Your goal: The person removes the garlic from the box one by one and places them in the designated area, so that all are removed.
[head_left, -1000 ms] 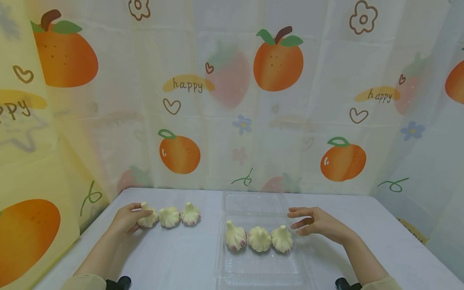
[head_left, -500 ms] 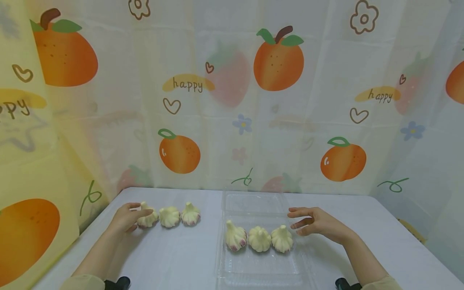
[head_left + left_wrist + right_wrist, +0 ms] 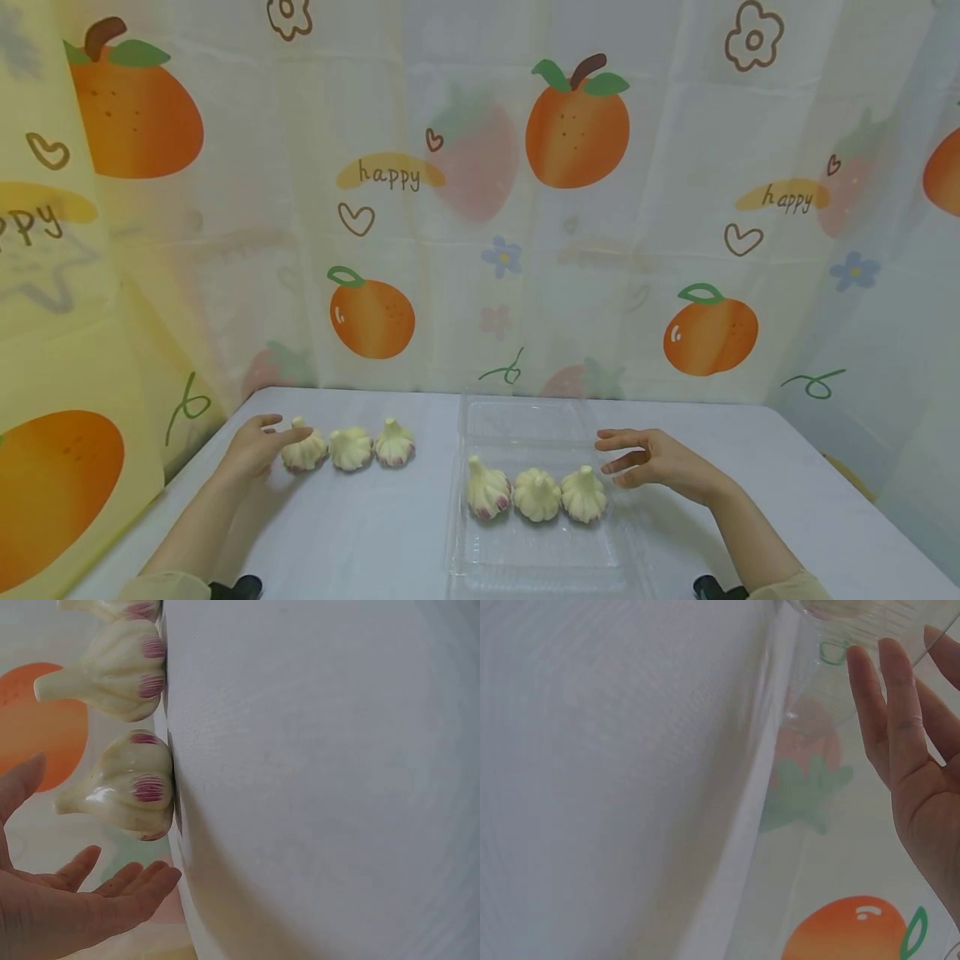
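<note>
Three garlic bulbs stand in a row at the left of the table; the outermost garlic bulb [image 3: 304, 451] is nearest my left hand [image 3: 253, 446]. In the left wrist view a gap shows between that garlic bulb [image 3: 139, 787] and the relaxed fingers of my left hand [image 3: 75, 904]. A clear plastic box [image 3: 540, 550] with its lid laid back holds three more bulbs side by side, among them the right garlic bulb [image 3: 583, 494]. Over the box's right side hovers my right hand [image 3: 660, 467], fingers loosely extended and holding nothing. The right wrist view shows my right hand [image 3: 922, 765] beside the clear plastic.
A white table [image 3: 360, 533] carries everything. Behind it hangs a fruit-printed curtain [image 3: 465, 275], and a yellow curtain panel [image 3: 67, 358] closes the left side. The box's transparent lid [image 3: 525, 419] lies toward the back.
My left hand has loosened from the outermost garlic bulb and drawn slightly left, its fingers spreading away. That bulb stays in place. My right hand has not moved.
</note>
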Demonstrator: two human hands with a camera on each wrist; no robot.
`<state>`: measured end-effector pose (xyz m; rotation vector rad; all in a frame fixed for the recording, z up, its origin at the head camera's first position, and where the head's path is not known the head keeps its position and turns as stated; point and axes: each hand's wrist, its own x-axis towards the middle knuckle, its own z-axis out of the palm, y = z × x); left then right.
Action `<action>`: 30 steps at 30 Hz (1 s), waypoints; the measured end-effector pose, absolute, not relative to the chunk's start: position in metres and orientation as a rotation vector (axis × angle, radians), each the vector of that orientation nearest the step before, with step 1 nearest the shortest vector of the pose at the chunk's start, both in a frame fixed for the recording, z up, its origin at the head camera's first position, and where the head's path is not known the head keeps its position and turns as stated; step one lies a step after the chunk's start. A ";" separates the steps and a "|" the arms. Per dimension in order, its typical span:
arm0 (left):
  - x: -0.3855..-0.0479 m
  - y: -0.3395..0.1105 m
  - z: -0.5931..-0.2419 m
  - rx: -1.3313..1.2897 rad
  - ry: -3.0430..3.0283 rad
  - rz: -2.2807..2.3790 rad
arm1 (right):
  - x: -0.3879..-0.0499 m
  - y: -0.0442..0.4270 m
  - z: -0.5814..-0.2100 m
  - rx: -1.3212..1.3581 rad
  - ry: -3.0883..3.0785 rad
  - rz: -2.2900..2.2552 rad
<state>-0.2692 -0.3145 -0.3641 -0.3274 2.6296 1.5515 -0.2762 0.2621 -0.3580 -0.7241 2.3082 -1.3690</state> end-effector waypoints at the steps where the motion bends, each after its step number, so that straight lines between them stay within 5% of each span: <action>1: -0.268 -0.314 -0.363 -0.333 2.637 1.557 | -0.276 0.262 -0.358 -0.725 2.308 -1.369; 30: -0.250 -0.266 -0.312 -0.241 2.877 1.609 | -0.275 0.262 -0.355 -0.733 2.267 -1.409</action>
